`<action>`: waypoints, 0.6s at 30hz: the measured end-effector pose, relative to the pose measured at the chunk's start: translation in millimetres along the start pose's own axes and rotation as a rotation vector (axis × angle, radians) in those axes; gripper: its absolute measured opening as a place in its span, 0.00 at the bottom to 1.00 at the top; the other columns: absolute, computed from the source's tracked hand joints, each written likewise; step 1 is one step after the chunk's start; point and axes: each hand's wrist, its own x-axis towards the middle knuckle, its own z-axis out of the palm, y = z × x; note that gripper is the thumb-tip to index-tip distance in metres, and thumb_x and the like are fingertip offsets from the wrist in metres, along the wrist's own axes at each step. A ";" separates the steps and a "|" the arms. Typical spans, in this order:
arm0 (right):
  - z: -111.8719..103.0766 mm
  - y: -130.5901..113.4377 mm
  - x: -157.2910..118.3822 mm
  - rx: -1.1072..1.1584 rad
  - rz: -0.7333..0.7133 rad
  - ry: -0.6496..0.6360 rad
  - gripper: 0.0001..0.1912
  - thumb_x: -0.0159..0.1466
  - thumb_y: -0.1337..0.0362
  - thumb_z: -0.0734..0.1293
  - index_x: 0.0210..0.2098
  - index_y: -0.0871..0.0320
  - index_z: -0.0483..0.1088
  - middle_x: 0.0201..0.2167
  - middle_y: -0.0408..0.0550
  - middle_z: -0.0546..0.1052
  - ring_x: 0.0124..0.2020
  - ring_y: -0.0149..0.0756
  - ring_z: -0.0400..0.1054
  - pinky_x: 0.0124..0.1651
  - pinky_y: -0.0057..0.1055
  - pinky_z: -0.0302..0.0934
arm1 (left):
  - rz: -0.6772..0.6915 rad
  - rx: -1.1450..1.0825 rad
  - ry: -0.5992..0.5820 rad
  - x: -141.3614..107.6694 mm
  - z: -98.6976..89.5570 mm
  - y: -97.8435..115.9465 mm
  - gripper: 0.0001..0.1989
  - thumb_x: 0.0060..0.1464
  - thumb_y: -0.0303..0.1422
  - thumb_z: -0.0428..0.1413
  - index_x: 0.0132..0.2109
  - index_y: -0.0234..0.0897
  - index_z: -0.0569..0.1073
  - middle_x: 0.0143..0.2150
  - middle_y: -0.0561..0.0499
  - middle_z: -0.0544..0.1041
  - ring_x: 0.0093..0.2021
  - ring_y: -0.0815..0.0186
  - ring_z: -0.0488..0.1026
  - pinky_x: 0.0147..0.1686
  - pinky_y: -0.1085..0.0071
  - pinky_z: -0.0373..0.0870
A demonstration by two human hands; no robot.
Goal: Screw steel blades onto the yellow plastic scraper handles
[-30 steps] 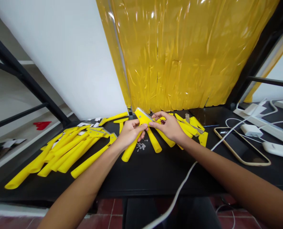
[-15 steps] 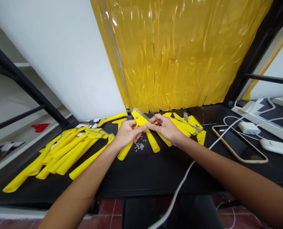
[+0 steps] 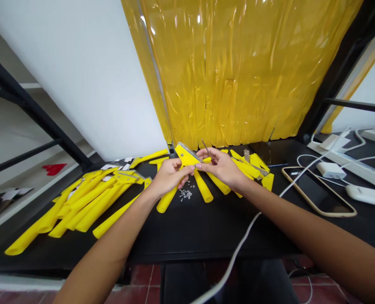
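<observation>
My left hand (image 3: 169,175) is closed on a yellow scraper (image 3: 186,156) with a metal strip along its upper edge and a screw in its face. My right hand (image 3: 221,169) pinches at the scraper's lower right corner, its thumb tip meeting my left thumb. A thin screwdriver (image 3: 205,147) is tucked in the right fingers, shaft pointing up and back; its dark red handle is mostly hidden. Whether a small fastener sits between the fingertips, I cannot tell. Below my hands lies a small heap of screws and nuts (image 3: 186,194).
Several yellow scrapers with tubular handles (image 3: 92,202) are piled at the left. More yellow parts (image 3: 253,166) lie at the right. A phone (image 3: 318,190), white chargers (image 3: 331,170) and a white cable (image 3: 238,249) occupy the right side. A yellow plastic curtain (image 3: 238,76) hangs behind.
My right hand has shifted slightly, and the screwdriver shaft now stands a little higher. Both hands keep hold of the scraper.
</observation>
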 end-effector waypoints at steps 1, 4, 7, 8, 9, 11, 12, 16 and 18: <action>0.1 2.2 -0.8 -0.099 -0.088 0.049 0.17 0.59 0.57 0.73 0.45 0.55 0.72 0.41 0.47 0.74 0.38 0.35 0.68 0.39 0.32 0.62 | -0.003 -0.014 0.007 0.0 0.6 0.2 0.14 0.56 0.41 0.61 0.32 0.34 0.73 0.18 0.56 0.67 0.14 0.75 0.61 0.16 0.76 0.56; 0.0 9.2 -4.0 -0.421 -0.318 0.102 0.10 0.65 0.59 0.68 0.45 0.51 0.77 0.41 0.47 0.74 0.39 0.35 0.69 0.40 0.32 0.62 | -0.010 -0.048 0.025 -0.2 2.8 0.2 0.12 0.56 0.39 0.61 0.32 0.34 0.73 0.18 0.57 0.67 0.14 0.75 0.61 0.16 0.76 0.55; -0.8 14.2 -6.2 -0.598 -0.384 0.050 0.11 0.69 0.59 0.64 0.43 0.50 0.79 0.41 0.47 0.76 0.37 0.34 0.70 0.39 0.31 0.62 | -0.016 -0.039 0.036 -0.6 4.5 -0.1 0.11 0.57 0.38 0.60 0.32 0.34 0.73 0.17 0.56 0.68 0.14 0.74 0.62 0.16 0.76 0.55; -1.1 15.0 -6.7 -0.635 -0.383 0.036 0.11 0.69 0.59 0.64 0.43 0.50 0.79 0.42 0.47 0.76 0.38 0.34 0.71 0.39 0.31 0.62 | -0.015 -0.031 0.039 -0.8 4.9 -0.1 0.11 0.57 0.38 0.59 0.32 0.34 0.73 0.17 0.56 0.68 0.14 0.74 0.62 0.17 0.76 0.55; -1.3 15.2 -7.1 -0.667 -0.382 0.028 0.12 0.69 0.59 0.63 0.43 0.50 0.79 0.42 0.47 0.77 0.38 0.34 0.71 0.40 0.31 0.62 | -0.013 -0.022 0.037 -1.0 5.2 0.0 0.11 0.57 0.37 0.59 0.32 0.34 0.73 0.17 0.56 0.68 0.14 0.74 0.63 0.17 0.75 0.56; -1.6 14.4 -8.0 -0.708 -0.386 0.019 0.12 0.69 0.59 0.63 0.43 0.51 0.79 0.43 0.47 0.77 0.38 0.34 0.71 0.41 0.31 0.62 | -0.006 0.002 0.036 -1.6 5.7 0.6 0.11 0.57 0.37 0.59 0.32 0.34 0.73 0.17 0.56 0.68 0.14 0.74 0.63 0.17 0.75 0.57; -1.4 13.5 -8.4 -0.715 -0.385 0.017 0.12 0.69 0.59 0.63 0.44 0.51 0.78 0.43 0.47 0.78 0.39 0.35 0.71 0.41 0.31 0.61 | 0.000 0.017 0.039 -2.0 6.0 1.0 0.11 0.58 0.37 0.58 0.32 0.34 0.73 0.17 0.56 0.68 0.14 0.73 0.63 0.17 0.75 0.57; 1.2 10.5 -8.2 -0.606 -0.335 0.035 0.09 0.68 0.62 0.65 0.40 0.53 0.78 0.40 0.47 0.77 0.37 0.34 0.70 0.40 0.31 0.61 | 0.020 0.060 0.055 -3.2 7.2 3.2 0.11 0.59 0.38 0.58 0.32 0.34 0.73 0.18 0.56 0.68 0.15 0.73 0.63 0.17 0.76 0.58; 3.1 10.1 -6.0 -0.477 -0.275 0.073 0.05 0.65 0.62 0.68 0.37 0.54 0.77 0.37 0.47 0.77 0.36 0.34 0.70 0.38 0.30 0.62 | 0.039 0.085 0.051 -3.4 7.3 3.9 0.12 0.59 0.38 0.58 0.33 0.34 0.73 0.17 0.56 0.68 0.14 0.73 0.63 0.17 0.76 0.58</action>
